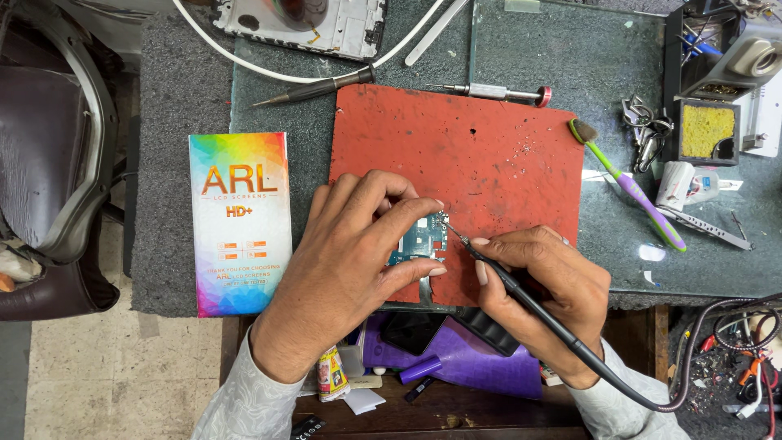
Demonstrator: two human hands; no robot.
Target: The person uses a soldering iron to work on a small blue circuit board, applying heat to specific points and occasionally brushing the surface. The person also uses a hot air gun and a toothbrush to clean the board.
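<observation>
— Circuit board (417, 239), small and blue-green, lying on the red mat (489, 155), just left of mat centre toward the near edge.

— And relative to the fingers?

— Caught between them. Left hand (346, 261) arched over it from nine o'clock: forefinger tip pressing at the board's twelve o'clock corner, thumb tip closing in at its five o'clock edge. Pinched, not clenched; most of the board's left side hidden under the knuckles.

— Right hand?

— Right hand (542, 281) coming in from four o'clock, fingers wrapped in a pen grip around a black soldering iron (505, 281). Metal tip landing at the board's upper right corner, about two o'clock, right beside the left forefinger tip. Cable trailing off toward four o'clock past the wrist.

— Touching the board or hovering?

— Cannot tell; too fine to judge.

— Around the mat?

— At nine o'clock, a rainbow-coloured box (240, 224), flat on the grey pad. At twelve o'clock, a silver screwdriver with red cap (493, 91); at eleven, a dark pointed tool (314, 88). At three o'clock, a green-and-purple toothbrush (631, 187), with tweezers (705, 228) just beyond. At six o'clock, below the table edge, a purple pouch (472, 358).
</observation>
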